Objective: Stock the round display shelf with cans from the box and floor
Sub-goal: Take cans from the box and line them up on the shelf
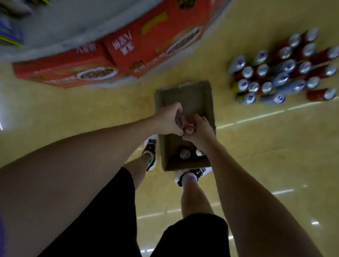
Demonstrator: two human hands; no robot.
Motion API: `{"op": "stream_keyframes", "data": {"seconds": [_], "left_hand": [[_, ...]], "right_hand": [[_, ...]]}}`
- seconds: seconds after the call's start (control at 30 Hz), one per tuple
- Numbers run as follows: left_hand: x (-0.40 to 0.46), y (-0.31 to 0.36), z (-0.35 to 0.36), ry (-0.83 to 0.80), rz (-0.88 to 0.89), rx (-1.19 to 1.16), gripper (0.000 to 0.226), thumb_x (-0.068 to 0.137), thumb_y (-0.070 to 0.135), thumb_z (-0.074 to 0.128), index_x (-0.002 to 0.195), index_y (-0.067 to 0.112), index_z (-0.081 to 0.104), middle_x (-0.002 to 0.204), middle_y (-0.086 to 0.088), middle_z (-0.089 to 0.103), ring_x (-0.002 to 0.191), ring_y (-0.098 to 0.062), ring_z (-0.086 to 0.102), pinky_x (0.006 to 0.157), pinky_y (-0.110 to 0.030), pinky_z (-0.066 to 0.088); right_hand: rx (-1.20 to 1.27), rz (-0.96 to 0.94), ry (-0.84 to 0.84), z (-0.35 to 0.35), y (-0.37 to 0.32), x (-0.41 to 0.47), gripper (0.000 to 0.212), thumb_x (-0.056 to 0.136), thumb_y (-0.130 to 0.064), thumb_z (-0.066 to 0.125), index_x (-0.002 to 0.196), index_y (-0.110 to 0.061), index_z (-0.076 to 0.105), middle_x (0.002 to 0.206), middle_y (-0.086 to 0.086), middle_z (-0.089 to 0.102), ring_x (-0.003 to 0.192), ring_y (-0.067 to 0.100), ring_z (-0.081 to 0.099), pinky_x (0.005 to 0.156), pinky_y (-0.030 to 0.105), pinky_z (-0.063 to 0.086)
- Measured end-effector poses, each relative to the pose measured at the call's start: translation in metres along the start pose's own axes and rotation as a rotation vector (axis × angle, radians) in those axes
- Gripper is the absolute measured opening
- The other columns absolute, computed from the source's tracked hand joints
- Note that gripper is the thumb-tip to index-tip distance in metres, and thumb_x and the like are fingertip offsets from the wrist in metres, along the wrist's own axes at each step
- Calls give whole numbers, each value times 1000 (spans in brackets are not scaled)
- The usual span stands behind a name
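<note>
head view: the person is standing over an open cardboard box [208,103] on the floor [81,119], both arms reaching down. the left hand [168,118] and right hand [199,131] are meeting over the box, fingers curling round a small cluster of red cans [188,125]; each hand is gripping part of it, thumbs nearly touching at the near side. the exact count in the hands is not showing; the frame is blurred.

progress, judged: the box is looking mostly emptied, its far half showing bare cardboard, with two can tops [185,154] sitting at the near end. a large group of floor cans [283,71], red and blue, is standing and lying well to the right of the box, not yet picked up. the round shelf [74,28] is curving across the upper left; its stock is too blurred to judge. so a good share of the work is probably remaining.

surroundings: red cartons [152,42] are lining the foot of the shelf, between the box and the shelf. the person's shoes [150,151] are planted at the near end of the box. the cartons may be forcing a reach over them.
</note>
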State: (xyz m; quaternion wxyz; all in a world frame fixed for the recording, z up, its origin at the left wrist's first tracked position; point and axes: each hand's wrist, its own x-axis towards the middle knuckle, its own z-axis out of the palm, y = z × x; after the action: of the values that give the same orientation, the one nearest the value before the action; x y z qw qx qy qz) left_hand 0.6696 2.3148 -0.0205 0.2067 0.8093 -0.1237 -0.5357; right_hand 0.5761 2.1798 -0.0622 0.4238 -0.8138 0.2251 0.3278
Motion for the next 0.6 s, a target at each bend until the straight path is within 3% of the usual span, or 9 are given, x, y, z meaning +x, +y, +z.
{"op": "stream_keyframes", "data": {"seconds": [0.07, 0.17, 0.23, 0.33, 0.4, 0.47, 0.6], "left_hand": [[-43, 29, -37, -14, 27, 10, 54, 81, 22, 77, 120, 18, 41, 122, -10, 44, 87, -26, 51, 64, -39, 42], [-111, 76, -89, 21, 82, 71, 59, 86, 30, 72, 133, 19, 38, 133, -13, 44, 103, -30, 55, 73, -41, 48], [-158, 111, -119, 115, 145, 137, 67, 86, 31, 71, 140, 15, 34, 136, -15, 46, 98, -22, 56, 64, -24, 44], [-220, 158, -160, 219, 221, 241, 63, 85, 27, 71, 135, 9, 38, 133, -16, 51, 102, -22, 56, 63, -21, 42], [-253, 181, -187, 269, 201, 347, 51, 80, 42, 71, 117, 17, 46, 116, -10, 60, 85, -18, 55, 61, -27, 45], [-283, 203, -214, 333, 198, 399, 45, 76, 50, 68, 105, 19, 52, 106, -6, 64, 81, -20, 58, 67, -34, 51], [-350, 248, -251, 399, 246, 390, 45, 83, 52, 64, 99, 11, 58, 95, -6, 66, 66, -23, 69, 54, -37, 57]], "right_hand": [[-8, -45, -6, -29, -35, -28, 73, 63, -23, 85, 128, -19, 52, 125, 8, 51, 119, 29, 50, 90, 36, 46], [15, -137, -1, -71, -88, -70, 81, 60, -32, 89, 130, -21, 51, 126, 5, 56, 118, 26, 52, 87, 34, 45], [68, -197, -8, -98, -123, -97, 75, 61, -35, 89, 126, -22, 53, 121, -1, 63, 113, 21, 57, 86, 32, 46], [154, -280, 30, -139, -171, -144, 62, 69, -20, 88, 120, -14, 53, 104, -4, 64, 93, 13, 61, 68, 13, 45], [205, -319, 88, -161, -198, -173, 56, 73, -6, 84, 117, -10, 50, 99, -3, 63, 85, 7, 60, 64, 9, 44], [230, -370, 144, -179, -223, -201, 60, 71, -5, 85, 121, -8, 51, 106, 2, 65, 91, 10, 61, 68, 9, 45], [224, -481, 191, -213, -268, -252, 83, 61, -39, 91, 132, -22, 51, 116, -6, 67, 106, 10, 62, 94, 29, 50]]}}
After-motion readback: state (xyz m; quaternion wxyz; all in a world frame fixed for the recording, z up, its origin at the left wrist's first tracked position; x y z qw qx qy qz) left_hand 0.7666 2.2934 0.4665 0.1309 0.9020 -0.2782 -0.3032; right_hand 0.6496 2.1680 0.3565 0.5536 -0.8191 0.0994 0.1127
